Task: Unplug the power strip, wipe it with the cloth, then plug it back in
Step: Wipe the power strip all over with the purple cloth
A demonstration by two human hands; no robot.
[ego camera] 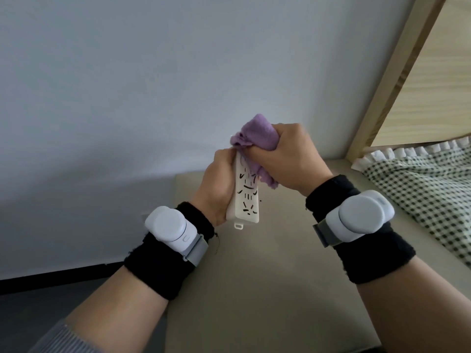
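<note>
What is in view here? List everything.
power strip: 1, white, centre, held up
cloth: 1, purple, bunched on the power strip's upper end
wall: 1, pale grey, behind
flat surface: 1, beige, below
checked fabric: 1, green-white, right
wooden frame: 1, light, upper right
wrist devices: 2, white, over black wristbands
hands: 2, bare; left hand grips the power strip, right hand grips the cloth

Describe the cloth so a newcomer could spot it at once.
Against the pale wall, mid-frame, the left hand holds a white power strip. The cloth is bunched in the right hand at the strip's upper end. It is the only purple thing there.
</note>
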